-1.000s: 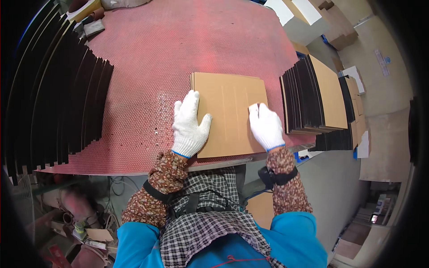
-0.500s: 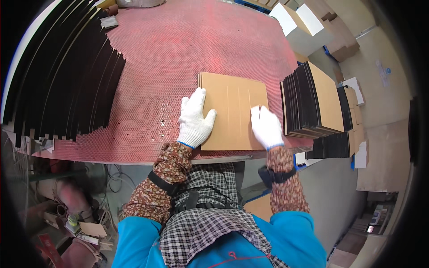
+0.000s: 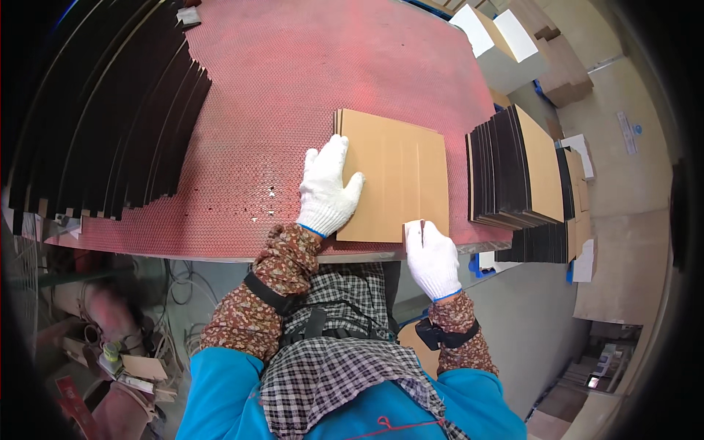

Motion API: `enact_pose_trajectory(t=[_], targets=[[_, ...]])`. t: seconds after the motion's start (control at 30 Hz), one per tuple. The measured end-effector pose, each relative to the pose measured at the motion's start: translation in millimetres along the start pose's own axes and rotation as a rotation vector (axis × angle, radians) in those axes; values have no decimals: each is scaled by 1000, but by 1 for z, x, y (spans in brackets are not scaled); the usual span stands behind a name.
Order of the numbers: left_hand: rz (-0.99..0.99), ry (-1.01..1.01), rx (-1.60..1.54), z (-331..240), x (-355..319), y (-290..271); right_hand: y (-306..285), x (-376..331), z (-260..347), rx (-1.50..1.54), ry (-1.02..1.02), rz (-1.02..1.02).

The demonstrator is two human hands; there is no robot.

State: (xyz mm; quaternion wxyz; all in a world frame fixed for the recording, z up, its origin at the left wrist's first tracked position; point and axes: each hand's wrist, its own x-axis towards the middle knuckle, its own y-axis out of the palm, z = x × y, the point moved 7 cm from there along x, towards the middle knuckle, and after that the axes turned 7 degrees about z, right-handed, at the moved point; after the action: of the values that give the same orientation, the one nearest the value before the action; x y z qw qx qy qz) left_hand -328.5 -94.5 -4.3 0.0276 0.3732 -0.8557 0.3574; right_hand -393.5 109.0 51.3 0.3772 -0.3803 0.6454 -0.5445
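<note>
red perforated table (image 3: 293, 95) carries a brown cardboard stack (image 3: 400, 172) near its front edge. left hand (image 3: 328, 189) lies flat on it; right hand (image 3: 431, 257) pinches its near edge. advise squaring edges, even pressure.

Left hand (image 3: 329, 188) gloved, flat, fingers spread, right hand (image 3: 431, 257) gloved, fingers curled, forearms bent inward

Bright even overhead light, soft shadows, sharp centre, fisheye-bent edges, dark vignette
</note>
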Motion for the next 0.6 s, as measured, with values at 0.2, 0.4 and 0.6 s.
enact_pose_trajectory(t=[0.2,0.4,0.6], targets=[[1,4,9,-1,0,-3,4,25,-4,37,50,35],[25,-17,-79,-3,0,-5,18,104,-49,282,287,-49],[25,-15,-52,-4,0,-5,18,162,-69,141,53,-268]])
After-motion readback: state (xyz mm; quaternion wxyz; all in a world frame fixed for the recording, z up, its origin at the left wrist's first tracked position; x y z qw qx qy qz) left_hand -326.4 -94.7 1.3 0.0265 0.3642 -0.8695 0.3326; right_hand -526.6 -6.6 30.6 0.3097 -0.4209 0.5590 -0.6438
